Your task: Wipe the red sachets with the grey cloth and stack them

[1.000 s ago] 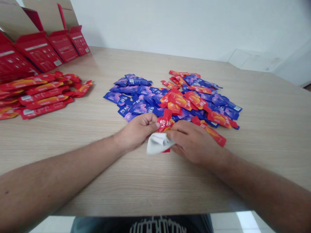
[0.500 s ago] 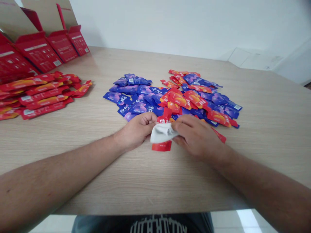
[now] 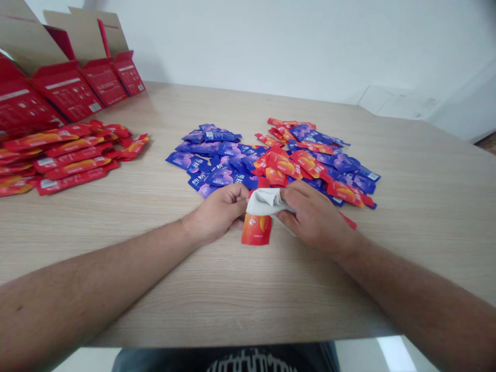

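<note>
Pinched at its left edge by my left hand (image 3: 219,214), a red-orange pouch (image 3: 256,230) stands out in front of the pile. My right hand (image 3: 315,217) is closed on a folded white cloth (image 3: 264,201), which lies across the upper part of the pouch and hides its middle. The pouch's lower end and a bit of its narrow top show around the cloth. Just beyond my hands is a mixed pile of blue-purple pouches (image 3: 222,174) and red-orange pouches (image 3: 284,164).
Stacked red pouches (image 3: 75,155) lie on the left of the wooden table (image 3: 232,294). Behind them stand open red cartons (image 3: 67,85) with their flaps up. A white wall (image 3: 251,46) runs along the back, with a white panel (image 3: 395,102) at the far right.
The cloth in my right hand has moved up the pouch, uncovering more of its lower part. My left hand keeps its hold. The view has shifted slightly.
</note>
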A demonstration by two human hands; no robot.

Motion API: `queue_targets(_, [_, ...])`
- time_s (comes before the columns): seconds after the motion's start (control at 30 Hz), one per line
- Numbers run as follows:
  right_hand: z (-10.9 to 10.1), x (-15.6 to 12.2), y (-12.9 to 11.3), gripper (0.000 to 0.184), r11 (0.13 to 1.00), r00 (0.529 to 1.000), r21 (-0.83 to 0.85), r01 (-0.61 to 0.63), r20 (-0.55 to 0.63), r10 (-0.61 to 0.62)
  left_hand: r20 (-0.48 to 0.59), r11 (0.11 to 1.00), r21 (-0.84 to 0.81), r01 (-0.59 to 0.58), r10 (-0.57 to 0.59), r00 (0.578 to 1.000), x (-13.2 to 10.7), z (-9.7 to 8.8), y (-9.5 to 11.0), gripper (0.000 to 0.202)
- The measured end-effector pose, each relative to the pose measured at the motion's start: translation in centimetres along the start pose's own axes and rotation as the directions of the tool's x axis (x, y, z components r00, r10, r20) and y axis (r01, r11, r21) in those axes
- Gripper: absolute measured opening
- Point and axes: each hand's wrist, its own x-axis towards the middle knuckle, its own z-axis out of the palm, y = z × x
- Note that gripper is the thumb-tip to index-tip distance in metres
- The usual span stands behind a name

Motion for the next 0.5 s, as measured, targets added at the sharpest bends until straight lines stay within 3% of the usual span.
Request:
queue_targets(0.13, [0.1,-0.2,-0.4,0.012,0.987,0.982,0.020,0.160,0.101,-0.161,0.008,0.998,-0.056,-0.016,0.016,1.000,-0.1,0.1,0.1,0.039])
queue_targets(0.33, [0.0,0.1,0.5,0.012,0.999,0.997,0.008,-0.049,-0.054,0.049,-0.001,1.000,0.023,0.010,-0.010,1.000,0.0,-0.1,0.0,0.036])
queue_targets(0.5, [-0.2,-0.1,-0.6,0.008,0.988,0.979,0.046,0.151,0.133,-0.156,0.016,0.999,-0.049,-0.006,0.006,1.000,-0.1,0.0,0.0,0.038])
